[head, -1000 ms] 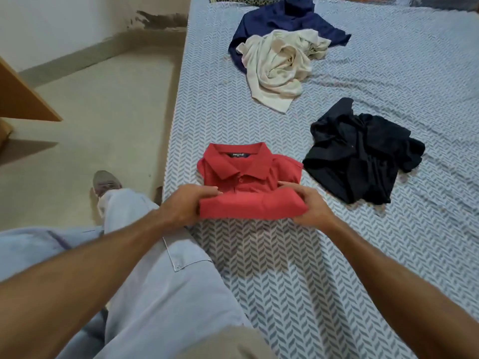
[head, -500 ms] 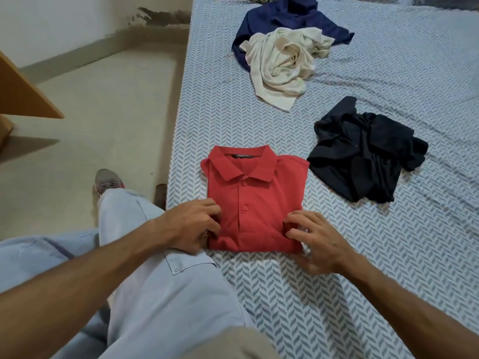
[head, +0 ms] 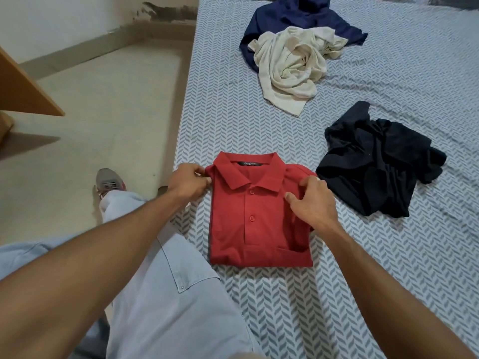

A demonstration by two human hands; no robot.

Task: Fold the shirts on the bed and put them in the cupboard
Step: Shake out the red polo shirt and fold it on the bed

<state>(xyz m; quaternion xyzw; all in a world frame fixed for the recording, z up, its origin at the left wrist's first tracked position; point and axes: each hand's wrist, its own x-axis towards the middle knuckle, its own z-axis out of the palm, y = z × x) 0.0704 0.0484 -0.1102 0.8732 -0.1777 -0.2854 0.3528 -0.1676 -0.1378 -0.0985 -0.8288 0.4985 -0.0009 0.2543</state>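
Observation:
A red polo shirt [head: 255, 224] lies folded into a neat rectangle near the left edge of the bed [head: 337, 294], collar away from me. My left hand [head: 188, 182] pinches its left shoulder corner. My right hand [head: 312, 204] presses on the right shoulder, fingers curled into the cloth. A crumpled black shirt [head: 375, 161] lies just right of the red one. Farther up the bed a crumpled cream shirt [head: 290, 66] rests on top of a navy blue shirt [head: 293, 15].
The bed has a grey-white chevron sheet. My bent knee in light blue trousers [head: 166, 294] rests against the bed's left edge, my shoe [head: 108, 182] on the beige floor. A wooden panel [head: 20, 92] juts in at far left.
The lower half of the red shirt was flipped and laid flat, front side up. Both hands then moved from its near corners up to the shoulders by the collar.

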